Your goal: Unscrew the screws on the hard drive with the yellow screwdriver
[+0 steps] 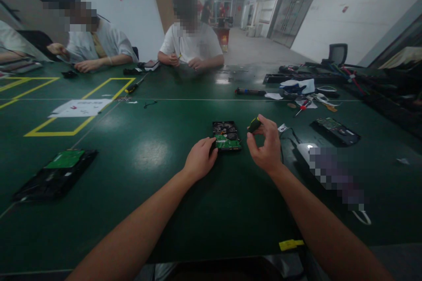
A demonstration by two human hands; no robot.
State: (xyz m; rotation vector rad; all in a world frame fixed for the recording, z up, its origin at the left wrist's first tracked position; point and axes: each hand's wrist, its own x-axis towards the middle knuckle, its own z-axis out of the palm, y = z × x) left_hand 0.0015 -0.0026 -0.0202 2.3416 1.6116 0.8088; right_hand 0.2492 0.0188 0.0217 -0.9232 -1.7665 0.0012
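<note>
A hard drive lies on the green table in front of me, its green circuit board facing up at the near end. My left hand grips its left edge, fingers on the side and thumb at the near corner. To the right of the drive and apart from it, my right hand pinches a screwdriver by its dark green and yellow handle. I cannot make out the screwdriver's shaft or tip. Another hard drive lies farther right, beyond my right hand.
At the left lies a black device with a green board. A pixelated white-edged object lies beside my right forearm. A red screwdriver and cables are farther back. Two people and part of another sit across the table.
</note>
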